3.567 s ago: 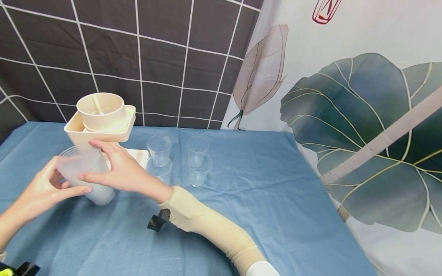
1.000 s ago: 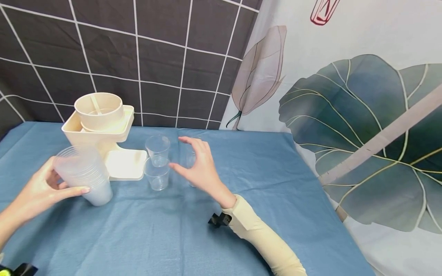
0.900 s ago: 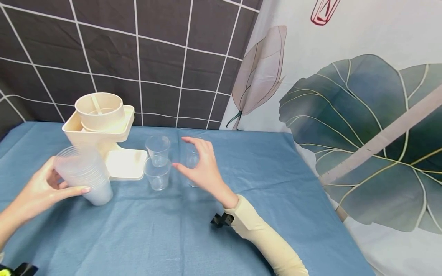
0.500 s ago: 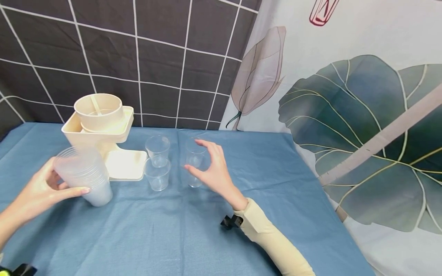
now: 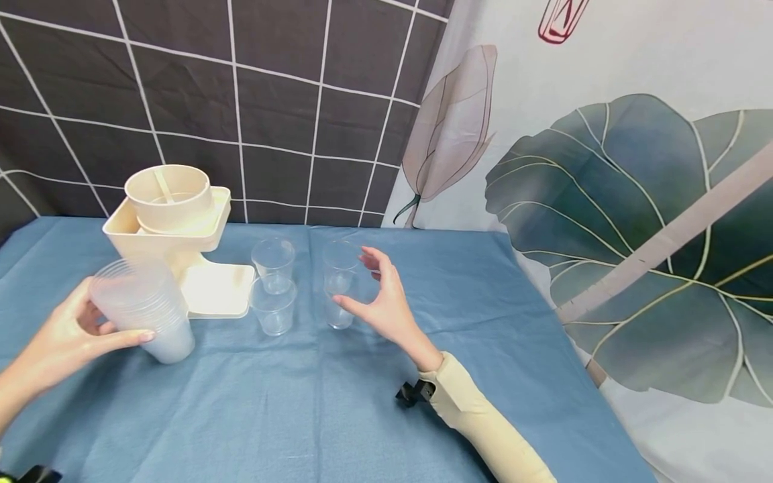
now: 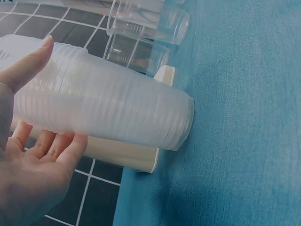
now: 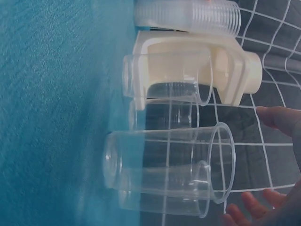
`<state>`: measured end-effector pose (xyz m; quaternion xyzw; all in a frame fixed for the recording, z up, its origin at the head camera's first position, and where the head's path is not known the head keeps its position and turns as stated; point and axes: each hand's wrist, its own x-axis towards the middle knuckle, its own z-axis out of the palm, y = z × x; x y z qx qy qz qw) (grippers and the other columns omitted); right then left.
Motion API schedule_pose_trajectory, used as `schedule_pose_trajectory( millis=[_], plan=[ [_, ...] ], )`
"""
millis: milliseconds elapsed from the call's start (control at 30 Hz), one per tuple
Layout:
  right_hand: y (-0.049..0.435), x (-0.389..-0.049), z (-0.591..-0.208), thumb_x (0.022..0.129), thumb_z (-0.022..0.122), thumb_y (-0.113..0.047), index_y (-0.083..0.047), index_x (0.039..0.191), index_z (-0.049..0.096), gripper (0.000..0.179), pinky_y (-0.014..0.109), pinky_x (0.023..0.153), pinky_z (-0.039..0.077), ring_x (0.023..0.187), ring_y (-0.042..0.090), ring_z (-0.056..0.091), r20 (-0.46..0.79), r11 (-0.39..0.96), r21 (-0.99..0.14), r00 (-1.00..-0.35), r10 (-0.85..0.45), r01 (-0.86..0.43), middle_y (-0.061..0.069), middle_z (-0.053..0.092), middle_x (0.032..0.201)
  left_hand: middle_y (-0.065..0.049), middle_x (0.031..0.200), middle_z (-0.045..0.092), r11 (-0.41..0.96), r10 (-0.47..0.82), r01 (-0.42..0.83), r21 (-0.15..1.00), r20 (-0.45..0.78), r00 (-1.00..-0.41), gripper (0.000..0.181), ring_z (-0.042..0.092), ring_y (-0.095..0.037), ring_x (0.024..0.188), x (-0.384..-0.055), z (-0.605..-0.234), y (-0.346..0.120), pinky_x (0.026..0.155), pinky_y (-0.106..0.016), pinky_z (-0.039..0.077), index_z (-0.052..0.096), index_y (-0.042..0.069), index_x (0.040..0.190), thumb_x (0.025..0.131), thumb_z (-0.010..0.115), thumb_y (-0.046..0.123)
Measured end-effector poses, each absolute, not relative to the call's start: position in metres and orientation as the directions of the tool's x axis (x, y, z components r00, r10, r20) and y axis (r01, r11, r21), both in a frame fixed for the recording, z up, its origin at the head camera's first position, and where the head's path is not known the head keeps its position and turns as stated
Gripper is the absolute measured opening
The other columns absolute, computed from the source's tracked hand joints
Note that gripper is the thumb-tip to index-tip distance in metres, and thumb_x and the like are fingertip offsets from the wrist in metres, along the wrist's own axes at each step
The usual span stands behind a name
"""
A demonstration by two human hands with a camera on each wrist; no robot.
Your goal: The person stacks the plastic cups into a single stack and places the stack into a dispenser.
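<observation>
My left hand (image 5: 75, 335) grips a tall nested stack of translucent plastic cups (image 5: 145, 312), tilted above the blue cloth. In the left wrist view, the thumb lies over the stack (image 6: 108, 99) and the fingers curl beneath it. My right hand (image 5: 389, 302) is spread in a loose C, holding nothing, just right of the clear plastic cups. Two clear cups, one behind the other, stand nearest it, the front one (image 5: 339, 314) and the back one (image 5: 340, 258). Farther left stand another front cup (image 5: 274, 310) and back cup (image 5: 274, 258). In the right wrist view, the fingers sit beyond the rim of a clear cup (image 7: 164, 157).
A cream plastic stand (image 5: 217, 288) is behind the stack, with a tray top (image 5: 157, 241) bearing a round cream container (image 5: 169, 201). Blue cloth (image 5: 272, 402) covers the table. A dark gridded backdrop (image 5: 278, 114) hangs behind, and a leaf-printed curtain (image 5: 598, 201) is at the right.
My right hand has left the cup stack, come to the right pair of clear cups, and drawn back to the right from them. The left hand keeps its hold on the stack, almost still.
</observation>
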<state>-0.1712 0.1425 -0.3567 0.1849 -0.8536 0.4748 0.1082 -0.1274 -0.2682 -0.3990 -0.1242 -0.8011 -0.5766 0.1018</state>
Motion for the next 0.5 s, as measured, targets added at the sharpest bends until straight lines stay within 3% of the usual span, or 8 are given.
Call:
schedule_pose_trajectory(
  millis=[233, 500],
  plan=[
    [0.147, -0.177, -0.363, 0.075, 0.08, -0.019, -0.013, 0.146, 0.027, 0.088, 0.047, 0.11, 0.038, 0.133, 0.032, 0.042, 0.233, 0.382, -0.877, -0.954, -0.188, -0.29, 0.016, 0.043, 0.142, 0.017, 0.117, 0.049, 0.343, 0.076, 0.291, 0.893, 0.283, -0.956, 0.081, 0.051, 0.014, 0.103, -0.123, -0.391, -0.265, 0.08, 0.005, 0.039, 0.041, 0.023, 0.127, 0.068, 0.073, -0.021],
    [0.153, -0.178, -0.37, 0.074, 0.081, -0.017, -0.013, 0.146, 0.028, 0.09, 0.043, 0.111, 0.04, 0.131, 0.026, 0.045, 0.153, 0.383, -0.9, -0.973, -0.172, -0.209, 0.014, 0.044, 0.141, 0.014, 0.115, 0.052, 0.255, 0.102, 0.325, 0.911, 0.309, -0.946, 0.078, 0.054, 0.012, 0.102, -0.121, -0.388, -0.262, 0.082, 0.004, 0.041, 0.043, 0.02, 0.123, 0.066, 0.07, -0.025]
  ],
)
